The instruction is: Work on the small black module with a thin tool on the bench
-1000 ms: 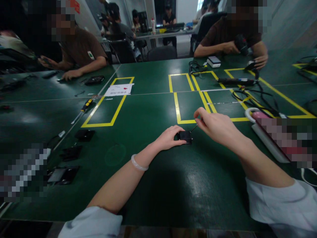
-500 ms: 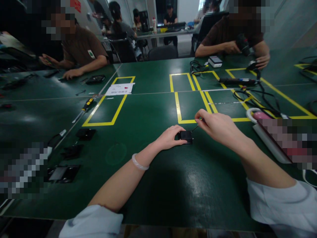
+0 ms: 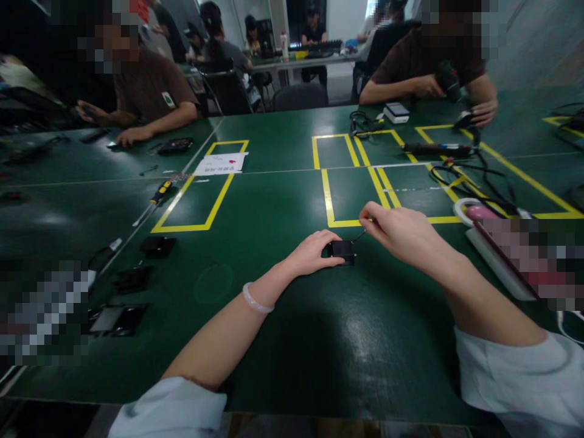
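Observation:
On the green table (image 3: 274, 340), a small black box-shaped part (image 3: 343, 252) lies between the thumb and fingers of my left hand (image 3: 314, 252). A pale bracelet circles that wrist. My right hand (image 3: 387, 228) is just to the right and farther from me, its thumb and fingertips pinched on a thin dark tool (image 3: 359, 236). The tool slants down to the part's far right corner; its tip is too small to make out. Small metal pins show at the part's right side.
Several black parts (image 3: 157, 246) lie at left, near a yellow-black screwdriver (image 3: 162, 192). A paper label (image 3: 222, 163) sits by yellow tape. Cables, a black tool (image 3: 438, 149) and a white tape roll are at right. Two people sit across the table, one holding a drill (image 3: 449, 82).
My hands, the black part and the thin tool show almost no movement. Across the table at left, the person's hands have shifted slightly.

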A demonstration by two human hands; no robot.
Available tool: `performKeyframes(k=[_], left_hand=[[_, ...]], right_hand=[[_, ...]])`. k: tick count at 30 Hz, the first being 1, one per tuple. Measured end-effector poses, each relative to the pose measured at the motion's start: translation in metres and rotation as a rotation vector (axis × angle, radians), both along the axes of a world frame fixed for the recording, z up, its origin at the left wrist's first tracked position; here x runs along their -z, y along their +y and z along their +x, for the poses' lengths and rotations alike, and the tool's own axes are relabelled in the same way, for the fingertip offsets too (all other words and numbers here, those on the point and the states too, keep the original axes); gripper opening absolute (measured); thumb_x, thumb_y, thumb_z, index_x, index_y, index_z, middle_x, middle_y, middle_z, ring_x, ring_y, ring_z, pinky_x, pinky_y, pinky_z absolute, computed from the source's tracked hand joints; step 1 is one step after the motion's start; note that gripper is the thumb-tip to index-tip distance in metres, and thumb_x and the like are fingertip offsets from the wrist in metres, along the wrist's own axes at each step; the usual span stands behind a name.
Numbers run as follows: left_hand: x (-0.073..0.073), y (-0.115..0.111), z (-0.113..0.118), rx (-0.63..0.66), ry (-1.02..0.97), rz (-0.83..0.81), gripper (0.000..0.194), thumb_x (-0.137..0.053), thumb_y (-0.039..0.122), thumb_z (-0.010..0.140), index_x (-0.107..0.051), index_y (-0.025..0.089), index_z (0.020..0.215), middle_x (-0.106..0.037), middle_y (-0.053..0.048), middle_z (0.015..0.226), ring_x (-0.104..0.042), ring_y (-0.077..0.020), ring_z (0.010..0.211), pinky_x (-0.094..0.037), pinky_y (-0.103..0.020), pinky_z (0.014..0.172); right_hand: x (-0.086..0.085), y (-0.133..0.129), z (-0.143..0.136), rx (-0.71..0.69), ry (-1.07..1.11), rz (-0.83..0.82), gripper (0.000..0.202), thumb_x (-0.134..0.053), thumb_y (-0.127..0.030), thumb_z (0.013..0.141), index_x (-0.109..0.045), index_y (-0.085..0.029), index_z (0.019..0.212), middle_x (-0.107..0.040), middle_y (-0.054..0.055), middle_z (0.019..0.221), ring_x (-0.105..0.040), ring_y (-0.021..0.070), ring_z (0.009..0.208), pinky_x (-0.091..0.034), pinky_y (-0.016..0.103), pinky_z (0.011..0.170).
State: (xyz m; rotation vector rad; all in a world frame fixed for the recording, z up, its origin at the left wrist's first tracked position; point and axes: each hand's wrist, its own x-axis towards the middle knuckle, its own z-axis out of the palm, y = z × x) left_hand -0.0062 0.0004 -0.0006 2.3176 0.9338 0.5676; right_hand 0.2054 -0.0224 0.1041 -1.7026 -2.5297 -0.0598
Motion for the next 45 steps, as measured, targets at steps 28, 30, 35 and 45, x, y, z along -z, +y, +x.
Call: performKeyframes(k=[28, 30, 35, 45], left_hand=[[-0.0008, -0.0001, -0.0003, 0.019, -0.001, 0.022, 0.039, -0.063, 0.044, 0.085, -0.056, 0.020, 0.114, -0.061, -0.008, 0.111, -0.056, -0.0237, 0.104, -0.044, -0.035, 0.088], [-0.0005, -0.0001, 0.0000, 0.018, 0.003, 0.025, 0.039, -0.063, 0.045, 0.085, -0.056, 0.019, 0.114, -0.061, -0.008, 0.112, -0.056, -0.0236, 0.104, -0.044, -0.034, 0.088], [0.0014, 0.0005, -0.0001, 0.011, 0.014, 0.028, 0.040, -0.064, 0.044, 0.085, -0.056, 0.020, 0.116, -0.060, -0.007, 0.113, -0.056, -0.0236, 0.105, -0.044, -0.035, 0.090], [0.0012, 0.0001, -0.0007, 0.015, 0.001, 0.022, 0.040, -0.063, 0.045, 0.085, -0.056, 0.020, 0.116, -0.061, -0.007, 0.111, -0.056, -0.0234, 0.103, -0.044, -0.035, 0.088]], right_hand=[[-0.0002, -0.0002, 0.0010, 0.007, 0.027, -0.010, 0.026, -0.033, -0.041, 0.095, -0.052, -0.022, 0.099, -0.066, 0.003, 0.072, -0.060, 0.0194, 0.063, -0.024, 0.027, 0.052], [0.0007, 0.0004, 0.0016, 0.014, 0.015, -0.005, 0.024, -0.033, -0.037, 0.095, -0.051, -0.022, 0.101, -0.067, 0.003, 0.072, -0.060, 0.0195, 0.063, -0.024, 0.027, 0.052], [0.0016, 0.0002, 0.0026, -0.003, 0.067, -0.001, 0.023, -0.035, -0.034, 0.093, -0.049, -0.022, 0.107, -0.068, 0.003, 0.076, -0.060, 0.0191, 0.063, -0.025, 0.027, 0.052], [-0.0013, 0.0004, -0.0003, 0.037, -0.014, -0.006, 0.026, -0.035, -0.040, 0.095, -0.054, -0.022, 0.094, -0.067, 0.004, 0.072, -0.060, 0.0203, 0.065, -0.022, 0.028, 0.053]])
